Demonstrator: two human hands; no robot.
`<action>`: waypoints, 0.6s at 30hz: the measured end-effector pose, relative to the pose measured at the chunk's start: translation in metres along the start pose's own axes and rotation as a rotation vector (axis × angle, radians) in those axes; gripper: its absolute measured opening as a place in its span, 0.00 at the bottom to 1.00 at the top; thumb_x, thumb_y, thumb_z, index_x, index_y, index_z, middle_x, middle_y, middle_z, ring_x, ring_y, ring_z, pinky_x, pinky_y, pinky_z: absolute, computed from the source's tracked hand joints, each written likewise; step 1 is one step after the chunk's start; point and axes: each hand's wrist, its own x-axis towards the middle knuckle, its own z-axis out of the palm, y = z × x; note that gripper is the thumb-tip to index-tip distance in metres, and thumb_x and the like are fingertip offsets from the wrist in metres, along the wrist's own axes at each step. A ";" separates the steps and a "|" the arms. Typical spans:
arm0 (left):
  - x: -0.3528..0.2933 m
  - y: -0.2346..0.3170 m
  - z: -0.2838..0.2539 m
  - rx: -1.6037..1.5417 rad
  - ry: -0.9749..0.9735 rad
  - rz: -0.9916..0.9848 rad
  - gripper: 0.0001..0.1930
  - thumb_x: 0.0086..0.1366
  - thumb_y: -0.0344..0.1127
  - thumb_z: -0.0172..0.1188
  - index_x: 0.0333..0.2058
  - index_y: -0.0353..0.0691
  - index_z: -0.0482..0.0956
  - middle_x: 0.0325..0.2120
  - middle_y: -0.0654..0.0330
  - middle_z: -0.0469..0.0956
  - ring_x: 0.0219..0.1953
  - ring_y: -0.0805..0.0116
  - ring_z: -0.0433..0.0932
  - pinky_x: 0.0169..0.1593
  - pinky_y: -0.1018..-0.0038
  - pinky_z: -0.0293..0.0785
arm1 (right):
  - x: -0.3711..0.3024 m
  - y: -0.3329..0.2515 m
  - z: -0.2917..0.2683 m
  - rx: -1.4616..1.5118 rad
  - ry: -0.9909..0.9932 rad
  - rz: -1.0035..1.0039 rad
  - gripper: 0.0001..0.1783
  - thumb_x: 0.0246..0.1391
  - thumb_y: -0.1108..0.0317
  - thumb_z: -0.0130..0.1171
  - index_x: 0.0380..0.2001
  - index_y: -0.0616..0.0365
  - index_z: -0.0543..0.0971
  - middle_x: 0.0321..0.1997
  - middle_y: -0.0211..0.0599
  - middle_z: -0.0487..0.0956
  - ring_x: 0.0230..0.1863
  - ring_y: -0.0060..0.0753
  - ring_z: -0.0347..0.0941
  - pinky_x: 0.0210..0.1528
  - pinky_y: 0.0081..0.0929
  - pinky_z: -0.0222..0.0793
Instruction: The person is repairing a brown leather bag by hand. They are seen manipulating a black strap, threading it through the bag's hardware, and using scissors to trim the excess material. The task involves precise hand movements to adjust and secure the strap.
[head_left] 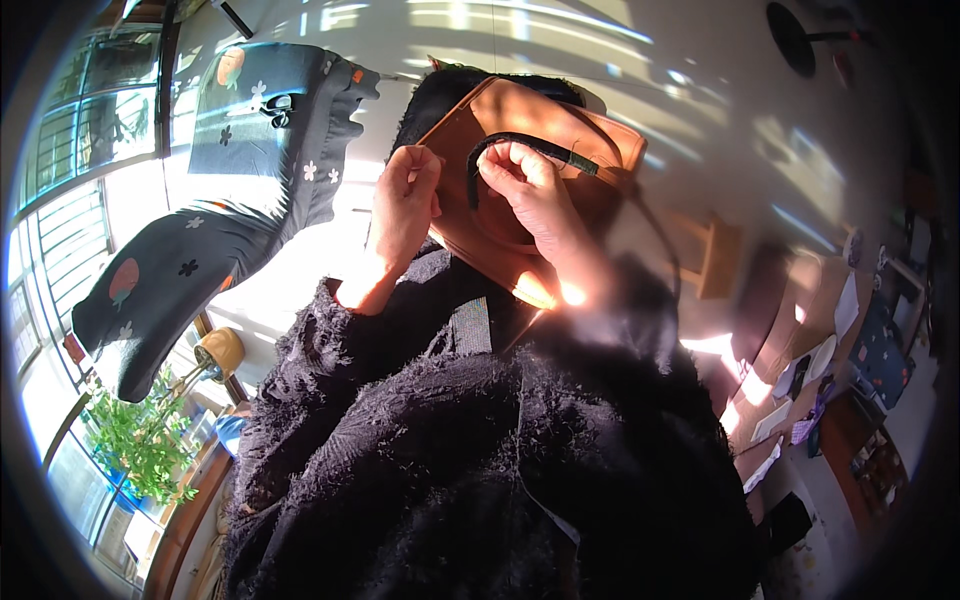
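My right hand (530,192) pinches a black curved band (530,140) between thumb and fingertips. The band arches over that hand, and its right end has a dark green wrapped part with fine loose strands. To the left, my left hand (405,200) is closed in a pinch, apart from the band. Whatever its fingertips hold, if anything, is too small to make out. Beneath both hands lies a brown leather bag (560,108), tilted across my lap, with a thin dark strap trailing off its right side.
A chair with a dark flowered cover (225,165) stands at the left, with a small black looped object (278,110) on its seat. A leafy plant (140,430) is by the window. Cardboard boxes (795,320) with papers stand at the right, near a wooden stool (712,255).
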 end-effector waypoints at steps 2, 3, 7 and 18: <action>0.002 0.001 0.000 0.018 -0.011 -0.011 0.08 0.64 0.35 0.48 0.33 0.35 0.71 0.20 0.67 0.68 0.17 0.83 0.64 0.21 0.85 0.60 | -0.002 -0.009 -0.001 0.063 -0.021 0.075 0.06 0.51 0.68 0.55 0.28 0.60 0.75 0.28 0.25 0.76 0.29 0.14 0.68 0.34 0.14 0.65; 0.002 0.002 -0.001 0.029 -0.022 -0.022 0.07 0.64 0.33 0.48 0.33 0.35 0.70 0.21 0.67 0.68 0.17 0.83 0.64 0.20 0.85 0.60 | -0.003 -0.012 -0.001 0.088 -0.035 0.077 0.06 0.51 0.68 0.55 0.28 0.59 0.76 0.28 0.25 0.76 0.29 0.14 0.68 0.34 0.14 0.65; 0.000 0.005 -0.001 0.064 -0.006 -0.029 0.10 0.64 0.37 0.49 0.32 0.35 0.71 0.18 0.67 0.68 0.17 0.83 0.64 0.21 0.85 0.60 | -0.005 -0.022 -0.002 0.166 -0.103 0.080 0.06 0.52 0.68 0.54 0.28 0.58 0.75 0.29 0.26 0.76 0.27 0.13 0.67 0.33 0.13 0.65; -0.007 0.006 -0.007 0.226 0.045 0.189 0.05 0.63 0.31 0.48 0.31 0.35 0.69 0.23 0.63 0.69 0.18 0.80 0.66 0.23 0.82 0.62 | -0.002 -0.016 0.003 0.060 -0.139 -0.045 0.04 0.54 0.72 0.50 0.29 0.60 0.72 0.29 0.29 0.76 0.26 0.14 0.67 0.31 0.14 0.65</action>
